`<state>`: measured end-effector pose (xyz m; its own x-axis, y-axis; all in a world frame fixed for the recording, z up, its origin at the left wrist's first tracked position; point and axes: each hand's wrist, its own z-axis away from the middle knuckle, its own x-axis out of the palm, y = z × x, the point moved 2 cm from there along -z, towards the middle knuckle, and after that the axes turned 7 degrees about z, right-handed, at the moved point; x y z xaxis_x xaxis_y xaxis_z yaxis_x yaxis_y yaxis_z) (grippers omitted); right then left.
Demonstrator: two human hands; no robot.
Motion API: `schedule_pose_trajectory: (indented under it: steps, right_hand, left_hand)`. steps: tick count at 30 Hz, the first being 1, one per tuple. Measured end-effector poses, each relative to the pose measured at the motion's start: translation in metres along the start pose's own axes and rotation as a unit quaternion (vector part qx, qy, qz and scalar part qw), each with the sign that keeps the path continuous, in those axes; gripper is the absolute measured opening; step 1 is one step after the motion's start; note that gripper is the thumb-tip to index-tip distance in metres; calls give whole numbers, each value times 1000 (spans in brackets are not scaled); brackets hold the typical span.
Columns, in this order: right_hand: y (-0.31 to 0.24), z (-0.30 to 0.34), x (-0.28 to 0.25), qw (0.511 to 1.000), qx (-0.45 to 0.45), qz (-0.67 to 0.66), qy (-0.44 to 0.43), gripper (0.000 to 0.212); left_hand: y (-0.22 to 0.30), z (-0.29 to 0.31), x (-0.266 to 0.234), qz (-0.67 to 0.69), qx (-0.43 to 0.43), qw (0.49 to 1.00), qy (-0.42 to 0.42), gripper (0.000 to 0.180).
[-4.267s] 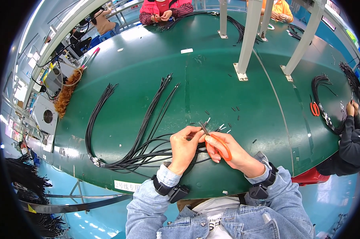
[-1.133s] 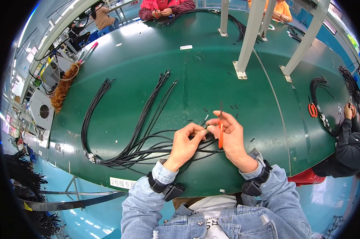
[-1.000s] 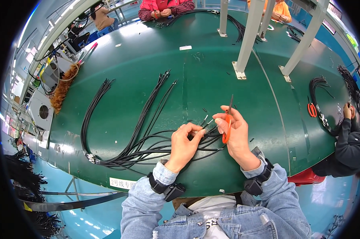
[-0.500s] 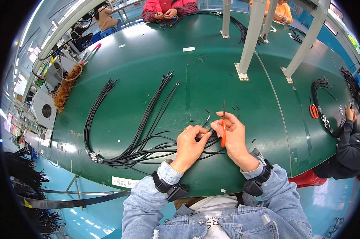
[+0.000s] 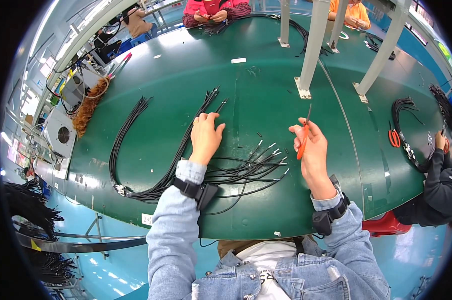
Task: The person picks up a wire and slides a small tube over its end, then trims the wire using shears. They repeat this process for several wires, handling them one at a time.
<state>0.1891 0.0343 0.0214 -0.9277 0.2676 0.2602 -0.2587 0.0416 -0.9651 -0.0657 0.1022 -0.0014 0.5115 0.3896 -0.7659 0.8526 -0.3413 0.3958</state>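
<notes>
My left hand (image 5: pixel 205 139) reaches over the middle bundle of black cables (image 5: pixel 178 153), its thumb apart from the fingers. Whether the fingertips touch the cables is hard to make out. In my right hand (image 5: pixel 313 152) is a pair of orange-handled scissors (image 5: pixel 303 141), its dark tip pointing away from me. Between my hands a fan of black cables (image 5: pixel 253 170) with light-coloured ends lies spread out. At the left, a curved cable bundle (image 5: pixel 120 135) meets the others at a cluster of pale connectors (image 5: pixel 120 189).
Short black scraps (image 5: pixel 259 134) lie on the green table (image 5: pixel 266 110). Grey posts (image 5: pixel 313 50) rise from it. At the right, more orange-handled scissors (image 5: pixel 394 138) lie near a cable bundle (image 5: pixel 402 120) and a co-worker (image 5: pixel 438 175). Other people sit across the table.
My left hand has left the cable ends beside my right hand and moved left and away to the middle bundle. My right hand has shifted right with the scissors. The fanned cables lie loose.
</notes>
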Motion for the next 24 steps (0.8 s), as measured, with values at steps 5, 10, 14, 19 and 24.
schedule_pose_trajectory:
  steps: [5,10,14,19,24]
  right_hand:
    - [-1,3,2,1000,11,-2,-29,39]
    - [-5,7,3,999,23,-1,-49,38]
    - [1,8,7,997,28,-10,-76,37]
    - [4,9,13,994,42,-13,-102,36]
    - [-1,11,10,992,50,-11,-112,36]
  left_hand:
    - [-16,-9,10,-21,-29,998,-43,21]
    - [-5,-12,2,103,-131,983,-78,18]
    - [-12,-9,17,-20,20,999,36,16]
    - [-21,-15,13,-47,8,998,-27,16]
    - [-1,-14,-7,178,-100,977,-68,15]
